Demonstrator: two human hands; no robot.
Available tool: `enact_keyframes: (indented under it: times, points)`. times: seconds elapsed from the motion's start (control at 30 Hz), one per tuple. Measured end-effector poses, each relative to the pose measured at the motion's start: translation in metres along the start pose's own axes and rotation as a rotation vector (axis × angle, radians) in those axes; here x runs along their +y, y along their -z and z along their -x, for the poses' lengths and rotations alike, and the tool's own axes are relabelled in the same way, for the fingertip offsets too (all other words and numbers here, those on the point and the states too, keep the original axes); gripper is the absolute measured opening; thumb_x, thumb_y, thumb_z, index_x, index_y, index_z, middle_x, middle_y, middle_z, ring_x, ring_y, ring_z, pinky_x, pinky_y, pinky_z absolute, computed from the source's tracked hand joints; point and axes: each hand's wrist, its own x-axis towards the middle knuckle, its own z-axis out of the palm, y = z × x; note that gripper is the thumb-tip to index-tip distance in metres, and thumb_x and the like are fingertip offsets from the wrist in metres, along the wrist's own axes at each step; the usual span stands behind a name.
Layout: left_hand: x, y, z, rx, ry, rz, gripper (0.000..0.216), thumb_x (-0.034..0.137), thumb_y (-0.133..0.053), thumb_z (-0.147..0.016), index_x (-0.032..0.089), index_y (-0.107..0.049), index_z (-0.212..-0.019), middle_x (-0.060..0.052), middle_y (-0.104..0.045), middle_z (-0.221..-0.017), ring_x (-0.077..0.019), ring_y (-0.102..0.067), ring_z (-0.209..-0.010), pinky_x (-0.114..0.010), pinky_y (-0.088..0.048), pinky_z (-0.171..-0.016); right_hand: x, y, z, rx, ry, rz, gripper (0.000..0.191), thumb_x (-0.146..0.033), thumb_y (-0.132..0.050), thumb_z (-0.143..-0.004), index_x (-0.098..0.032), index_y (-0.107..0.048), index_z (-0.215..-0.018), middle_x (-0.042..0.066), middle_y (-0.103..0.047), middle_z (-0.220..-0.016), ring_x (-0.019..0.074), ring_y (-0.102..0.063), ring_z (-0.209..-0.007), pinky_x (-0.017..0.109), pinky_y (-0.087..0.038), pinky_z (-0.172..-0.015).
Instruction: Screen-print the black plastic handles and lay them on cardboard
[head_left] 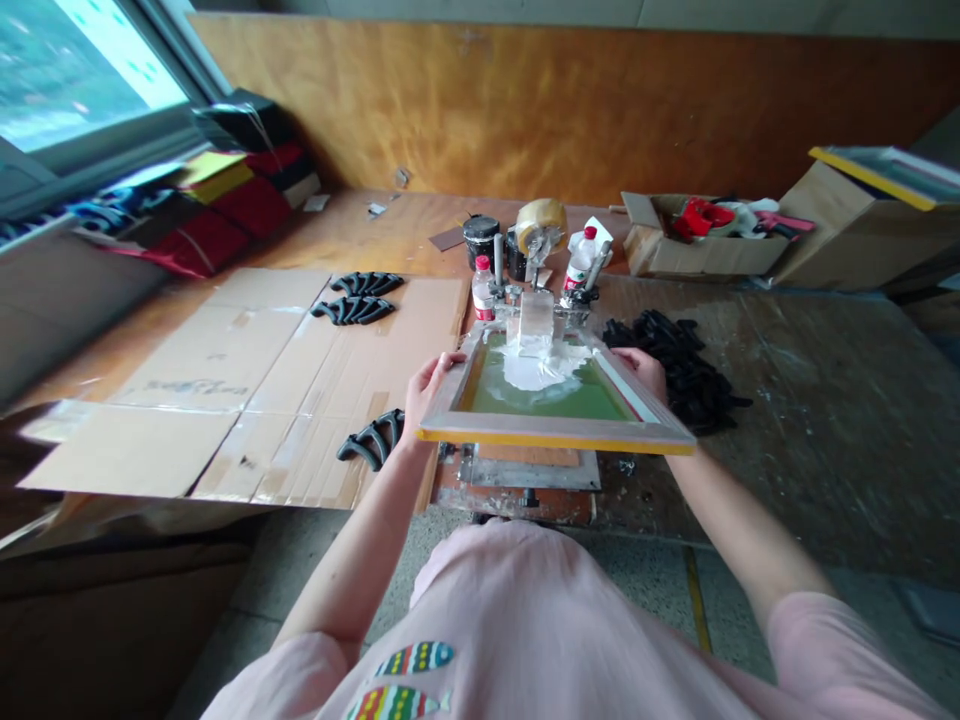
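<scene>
A screen printing frame [555, 432] with a yellow front edge and green mesh is gripped at both sides. My left hand [429, 392] is closed on its left rail, thumb on top. On the right rail, my right hand [643, 372] holds the frame, with part of its fingers hidden. White ink [532, 372] lies on the mesh towards the back, under a clear block [537, 318] on the clamp. Below the raised front edge shows the metal base [532, 470] of the press.
Black curved parts lie in groups [358, 298] on flattened cardboard [277, 380] at left, and a heap of black parts [671, 365] sits at right. Behind stand red-capped bottles [484, 290], a black tub [481, 240], a tape roll [541, 225] and an open carton [705, 255].
</scene>
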Motion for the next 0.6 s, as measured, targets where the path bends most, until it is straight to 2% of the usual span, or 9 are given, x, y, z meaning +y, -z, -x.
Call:
enact_keyframes:
  times: [0.07, 0.13, 0.2, 0.27, 0.33, 0.47, 0.57, 0.6]
  points:
    - [-0.007, 0.008, 0.005, -0.044, 0.074, -0.065, 0.049, 0.06, -0.063, -0.077, 0.014, -0.07, -0.093, -0.001, -0.065, -0.075, -0.0109, -0.056, -0.063, -0.02, -0.043, -0.059, -0.017, -0.003, -0.018, 0.048, 0.016, -0.005, 0.037, -0.037, -0.052, -0.088, -0.015, -0.069, -0.112, 0.011, -0.073, -0.102, 0.023, -0.068, -0.087, 0.04, -0.054, -0.084]
    - [-0.019, 0.015, 0.013, -0.092, 0.168, -0.116, 0.05, 0.059, -0.066, -0.075, 0.015, -0.069, -0.098, 0.001, -0.063, -0.07, -0.0098, -0.053, -0.056, -0.02, -0.039, -0.052, -0.043, -0.012, -0.029, 0.028, 0.148, 0.037, 0.041, -0.035, -0.057, -0.087, -0.017, -0.063, -0.124, 0.011, -0.068, -0.117, 0.0234, -0.065, -0.097, 0.04, -0.052, -0.089]
    - [-0.039, 0.02, 0.021, -0.119, 0.239, -0.151, 0.056, 0.056, -0.069, -0.072, 0.018, -0.066, -0.113, 0.001, -0.064, -0.07, -0.0105, -0.055, -0.055, -0.02, -0.04, -0.051, -0.071, -0.025, -0.031, -0.02, 0.32, 0.147, 0.057, -0.034, -0.066, -0.083, -0.018, -0.053, -0.136, 0.013, -0.057, -0.135, 0.0268, -0.057, -0.115, 0.043, -0.047, -0.098]
    - [-0.06, 0.024, 0.027, -0.115, 0.275, -0.206, 0.069, 0.054, -0.069, -0.072, 0.021, -0.056, -0.131, 0.0, -0.067, -0.073, -0.0123, -0.058, -0.057, -0.021, -0.042, -0.053, -0.095, -0.043, -0.029, -0.087, 0.45, 0.308, 0.069, -0.032, -0.075, -0.077, -0.017, -0.049, -0.139, 0.014, -0.049, -0.141, 0.031, -0.047, -0.125, 0.047, -0.042, -0.103]
    - [-0.08, 0.025, 0.03, -0.097, 0.274, -0.28, 0.077, 0.052, -0.068, -0.073, 0.022, -0.048, -0.14, -0.001, -0.068, -0.076, -0.0133, -0.059, -0.059, -0.022, -0.044, -0.055, -0.109, -0.061, -0.022, -0.192, 0.502, 0.461, 0.06, -0.028, -0.077, -0.075, -0.015, -0.056, -0.129, 0.016, -0.054, -0.132, 0.033, -0.048, -0.121, 0.048, -0.042, -0.101]
    - [-0.101, 0.027, 0.027, -0.071, 0.265, -0.37, 0.074, 0.051, -0.064, -0.075, 0.019, -0.049, -0.14, -0.002, -0.068, -0.077, -0.0128, -0.057, -0.058, -0.023, -0.044, -0.056, -0.112, -0.086, 0.001, -0.417, 0.457, 0.592, 0.022, -0.026, -0.071, -0.081, -0.014, -0.066, -0.099, 0.012, -0.066, -0.096, 0.0275, -0.057, -0.096, 0.039, -0.046, -0.083]
    - [-0.105, 0.029, 0.024, -0.079, 0.276, -0.413, 0.071, 0.052, -0.063, -0.076, 0.019, -0.051, -0.137, -0.001, -0.067, -0.074, -0.0116, -0.053, -0.054, -0.022, -0.041, -0.054, -0.103, -0.086, 0.029, -0.482, 0.504, 0.587, 0.007, -0.019, -0.062, -0.086, -0.016, -0.066, -0.09, 0.01, -0.067, -0.089, 0.0237, -0.058, -0.088, 0.033, -0.043, -0.077]
    - [-0.105, 0.03, 0.024, -0.081, 0.281, -0.423, 0.07, 0.052, -0.062, -0.076, 0.019, -0.052, -0.137, 0.0, -0.066, -0.072, -0.0112, -0.052, -0.053, -0.022, -0.04, -0.053, -0.1, -0.083, 0.038, -0.5, 0.554, 0.578, 0.008, -0.016, -0.058, -0.086, -0.016, -0.066, -0.088, 0.009, -0.067, -0.088, 0.0229, -0.058, -0.088, 0.032, -0.042, -0.076]
